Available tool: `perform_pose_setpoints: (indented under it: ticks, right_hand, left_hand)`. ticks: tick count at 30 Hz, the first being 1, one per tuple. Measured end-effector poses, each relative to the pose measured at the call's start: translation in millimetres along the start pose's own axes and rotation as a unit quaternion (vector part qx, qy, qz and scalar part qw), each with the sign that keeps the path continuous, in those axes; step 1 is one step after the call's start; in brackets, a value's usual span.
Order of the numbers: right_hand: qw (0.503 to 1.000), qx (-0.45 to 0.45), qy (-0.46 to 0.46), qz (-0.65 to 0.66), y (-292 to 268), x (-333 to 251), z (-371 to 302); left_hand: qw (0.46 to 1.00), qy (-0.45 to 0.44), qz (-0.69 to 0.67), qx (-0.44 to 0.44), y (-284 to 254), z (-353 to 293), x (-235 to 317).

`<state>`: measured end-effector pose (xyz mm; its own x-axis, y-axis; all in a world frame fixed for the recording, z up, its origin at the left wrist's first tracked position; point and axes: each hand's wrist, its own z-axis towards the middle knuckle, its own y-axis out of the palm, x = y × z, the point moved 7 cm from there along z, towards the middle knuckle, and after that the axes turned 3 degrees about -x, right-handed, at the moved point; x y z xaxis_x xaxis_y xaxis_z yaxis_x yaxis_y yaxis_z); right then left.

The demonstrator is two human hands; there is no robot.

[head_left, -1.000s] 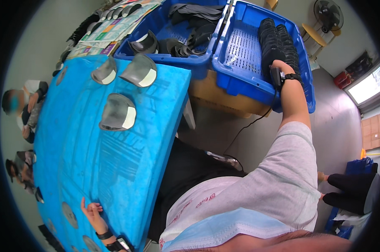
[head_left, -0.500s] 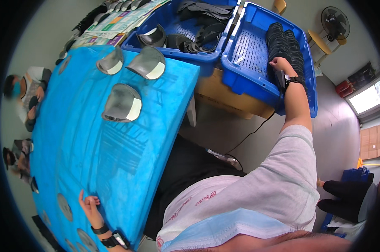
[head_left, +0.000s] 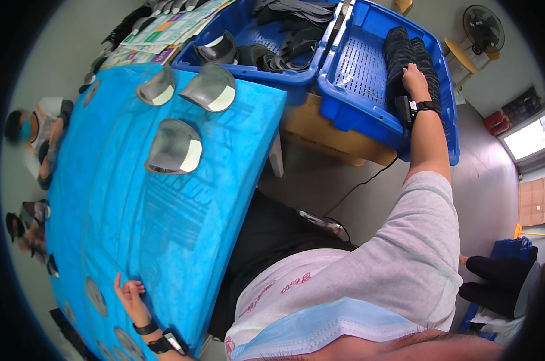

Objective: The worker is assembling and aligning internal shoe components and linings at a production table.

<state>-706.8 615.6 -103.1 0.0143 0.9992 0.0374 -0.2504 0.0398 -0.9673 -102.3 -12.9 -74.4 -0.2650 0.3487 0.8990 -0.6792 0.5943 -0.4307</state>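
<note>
My right hand (head_left: pixel 414 82) is over a long row of nested black curved pieces (head_left: pixel 398 54) in the right blue crate (head_left: pixel 354 66). Its fingers are curled together down on the row, their tips hidden, so what they may hold does not show. At the near left, my left hand (head_left: pixel 130 293) hovers by the blue-covered table (head_left: pixel 113 198), empty, with its fingers apart. Three dark grey cup-shaped pieces with whitish strips lie on the table's far part: one nearest me (head_left: pixel 171 144), one behind it (head_left: pixel 209 87) and one further left (head_left: pixel 156 85).
A second blue crate (head_left: pixel 239 72) with loose dark pieces (head_left: pixel 299 45) adjoins the first. Beneath them stands a cardboard box (head_left: pixel 308 129). A black cable (head_left: pixel 363 185) hangs to the floor. Two people (head_left: pixel 40 135) sit across the table. A fan (head_left: pixel 483 29) stands at the far right.
My right hand has moved right and a little farther away, from the row's left side onto the row. My left hand has stayed nearly in place.
</note>
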Motion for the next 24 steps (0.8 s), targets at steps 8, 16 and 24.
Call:
perform_pose_setpoints:
  ticks: [8, 16, 24]
  right_hand:
    - [0.996, 0.082, 0.029, -0.032, 6, -2, 0]
    - [0.844, 0.486, -0.060, 0.220, -119, -7, -45]
    - [0.860, 0.058, -0.361, 0.357, -204, -205, -131]
  left_hand:
    - [1.000, -0.004, 0.000, -0.008, -2, -4, 1]
    - [0.999, -0.016, -0.033, -0.019, -2, 5, -7]
    - [0.996, 0.010, -0.043, -0.077, 3, 1, -3]
